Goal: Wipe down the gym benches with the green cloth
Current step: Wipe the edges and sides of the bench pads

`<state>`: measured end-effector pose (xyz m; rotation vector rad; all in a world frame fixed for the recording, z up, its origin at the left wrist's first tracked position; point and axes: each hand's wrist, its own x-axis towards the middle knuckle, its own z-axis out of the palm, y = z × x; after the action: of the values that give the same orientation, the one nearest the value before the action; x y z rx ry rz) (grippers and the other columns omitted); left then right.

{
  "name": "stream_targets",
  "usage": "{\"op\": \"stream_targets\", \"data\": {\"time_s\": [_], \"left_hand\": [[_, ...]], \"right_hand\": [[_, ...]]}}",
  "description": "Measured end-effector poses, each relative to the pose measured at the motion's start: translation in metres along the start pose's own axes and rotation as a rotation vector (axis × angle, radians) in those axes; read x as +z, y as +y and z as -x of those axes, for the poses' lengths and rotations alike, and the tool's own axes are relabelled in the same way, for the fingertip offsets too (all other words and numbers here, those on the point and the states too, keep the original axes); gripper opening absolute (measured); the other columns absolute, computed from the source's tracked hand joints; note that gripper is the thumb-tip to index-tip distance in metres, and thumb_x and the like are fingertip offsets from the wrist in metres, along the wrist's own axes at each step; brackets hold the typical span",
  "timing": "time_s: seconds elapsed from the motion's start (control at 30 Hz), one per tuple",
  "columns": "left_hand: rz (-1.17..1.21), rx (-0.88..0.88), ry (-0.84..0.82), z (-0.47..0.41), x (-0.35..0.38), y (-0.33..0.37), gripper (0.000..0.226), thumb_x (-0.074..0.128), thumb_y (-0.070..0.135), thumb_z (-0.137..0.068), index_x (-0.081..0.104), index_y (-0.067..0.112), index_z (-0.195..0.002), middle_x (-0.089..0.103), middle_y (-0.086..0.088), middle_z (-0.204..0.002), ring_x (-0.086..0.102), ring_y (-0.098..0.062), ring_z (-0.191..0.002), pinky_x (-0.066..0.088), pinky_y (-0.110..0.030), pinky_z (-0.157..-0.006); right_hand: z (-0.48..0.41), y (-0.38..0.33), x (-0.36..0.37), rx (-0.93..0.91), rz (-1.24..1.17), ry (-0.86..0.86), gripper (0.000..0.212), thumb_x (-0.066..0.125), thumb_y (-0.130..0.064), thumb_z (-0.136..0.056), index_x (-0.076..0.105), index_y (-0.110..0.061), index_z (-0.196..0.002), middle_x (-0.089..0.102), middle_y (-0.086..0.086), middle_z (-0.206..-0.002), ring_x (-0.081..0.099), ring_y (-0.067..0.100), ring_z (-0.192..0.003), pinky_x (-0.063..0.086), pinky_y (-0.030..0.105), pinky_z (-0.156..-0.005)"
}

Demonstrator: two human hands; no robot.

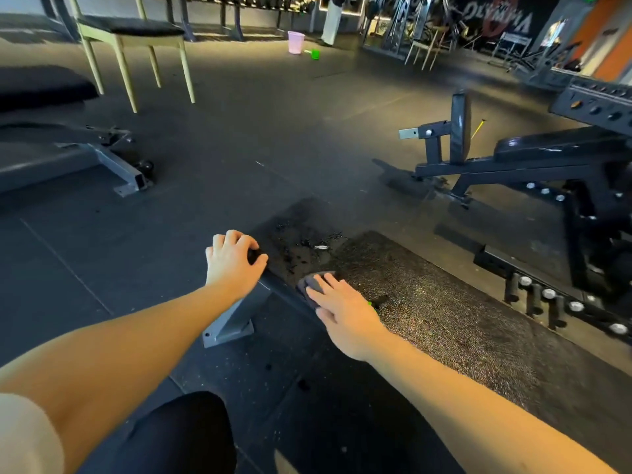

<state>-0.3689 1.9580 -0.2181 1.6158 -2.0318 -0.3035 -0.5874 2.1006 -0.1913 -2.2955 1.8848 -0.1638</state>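
On the bench pad (444, 319) my right hand (342, 306) presses flat, fingers straight; left hand (234, 260) curls over the pad's end. Pad speckled wet, dark rubber floor (239, 148), second bench (530, 155) to the right; cloth (313, 283) sits under my right fingers, bunched past the tips

Item 1: wall banner (502, 18), far background at about 1 o'clock. White block capitals, blurred, apparently "OLYMPIA", set across a red round emblem (497, 23) on a dark ground. No other text, label or number is readable.
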Motion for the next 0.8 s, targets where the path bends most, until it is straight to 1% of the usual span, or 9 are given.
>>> {"op": "stream_targets", "data": {"time_s": [0.07,0.17,0.27,0.37,0.47,0.53,0.6,0.67,0.8], "left_hand": [[0.089,-0.005,-0.010,-0.001,-0.001,-0.002,0.030,0.063,0.040,-0.095,0.065,0.020,-0.117,0.052,0.000,-0.125,0.037,-0.027,-0.121,0.037,-0.042,-0.106],[0.192,0.014,-0.027,0.000,0.000,-0.008,0.026,0.060,0.029,-0.099,0.065,0.015,-0.120,0.050,0.001,-0.126,0.033,-0.024,-0.123,0.038,-0.038,-0.110],[0.217,0.041,-0.049,-0.002,-0.001,-0.015,0.023,0.057,0.022,-0.101,0.066,0.014,-0.120,0.050,0.002,-0.127,0.033,-0.024,-0.124,0.037,-0.036,-0.109],[0.237,0.053,-0.073,-0.009,-0.004,-0.020,0.020,0.060,0.018,-0.100,0.067,0.015,-0.118,0.050,0.004,-0.123,0.034,-0.021,-0.120,0.035,-0.030,-0.108],[0.279,0.024,-0.074,-0.015,-0.006,-0.022,0.021,0.065,0.019,-0.096,0.064,0.017,-0.117,0.046,0.008,-0.116,0.032,-0.013,-0.110,0.037,-0.031,-0.104],[0.282,-0.030,-0.052,-0.019,-0.005,-0.025,0.032,0.070,0.025,-0.092,0.060,0.017,-0.121,0.047,0.003,-0.118,0.035,-0.016,-0.110,0.037,-0.030,-0.100],[0.321,-0.132,-0.069,-0.021,-0.003,-0.031,0.044,0.075,0.034,-0.088,0.059,0.016,-0.126,0.048,-0.001,-0.121,0.044,-0.022,-0.115,0.042,-0.035,-0.101],[0.402,-0.207,-0.103,-0.021,-0.001,-0.034,0.051,0.077,0.037,-0.086,0.060,0.014,-0.129,0.049,-0.002,-0.119,0.053,-0.022,-0.109,0.047,-0.038,-0.099],[0.473,-0.232,-0.093,-0.020,0.000,-0.029,0.046,0.074,0.027,-0.091,0.060,0.009,-0.132,0.050,-0.006,-0.123,0.054,-0.015,-0.094,0.042,-0.026,-0.086]], "right_hand": [[0.014,0.016,-0.005,-0.033,-0.054,-0.025,0.049,0.040,-0.021,-0.109,0.035,-0.026,-0.158,0.018,-0.008,-0.168,0.004,0.010,-0.157,-0.003,0.023,-0.124],[0.024,0.023,-0.010,-0.026,-0.083,-0.049,0.049,0.041,-0.018,-0.109,0.037,-0.029,-0.157,0.018,-0.012,-0.167,-0.001,-0.001,-0.152,-0.004,0.020,-0.124],[0.014,0.009,-0.011,-0.014,-0.051,-0.054,0.050,0.040,-0.016,-0.109,0.036,-0.027,-0.158,0.016,-0.012,-0.167,-0.006,-0.003,-0.147,-0.012,0.011,-0.113],[-0.009,-0.009,-0.012,-0.006,-0.023,-0.063,0.050,0.039,-0.016,-0.110,0.036,-0.026,-0.158,0.015,-0.007,-0.169,-0.001,0.009,-0.156,-0.008,0.017,-0.115],[-0.036,-0.026,-0.017,-0.008,0.001,-0.075,0.049,0.039,-0.015,-0.110,0.035,-0.025,-0.158,0.017,-0.002,-0.170,0.005,0.018,-0.158,0.002,0.025,-0.121],[-0.056,-0.036,-0.021,-0.002,0.008,-0.089,0.049,0.039,-0.017,-0.110,0.034,-0.024,-0.159,0.017,0.000,-0.170,0.009,0.020,-0.157,0.011,0.031,-0.124],[-0.075,-0.042,-0.021,-0.005,0.024,-0.105,0.049,0.038,-0.018,-0.110,0.033,-0.024,-0.159,0.017,0.001,-0.170,0.011,0.023,-0.157,0.015,0.035,-0.125],[-0.093,-0.046,-0.019,-0.013,0.044,-0.116,0.049,0.039,-0.018,-0.110,0.035,-0.022,-0.158,0.020,0.003,-0.169,0.015,0.026,-0.155,0.019,0.038,-0.123],[-0.128,-0.057,-0.015,-0.047,0.063,-0.101,0.045,0.041,-0.013,-0.106,0.042,-0.013,-0.151,0.029,0.011,-0.163,0.023,0.032,-0.149,0.027,0.044,-0.117]]}}
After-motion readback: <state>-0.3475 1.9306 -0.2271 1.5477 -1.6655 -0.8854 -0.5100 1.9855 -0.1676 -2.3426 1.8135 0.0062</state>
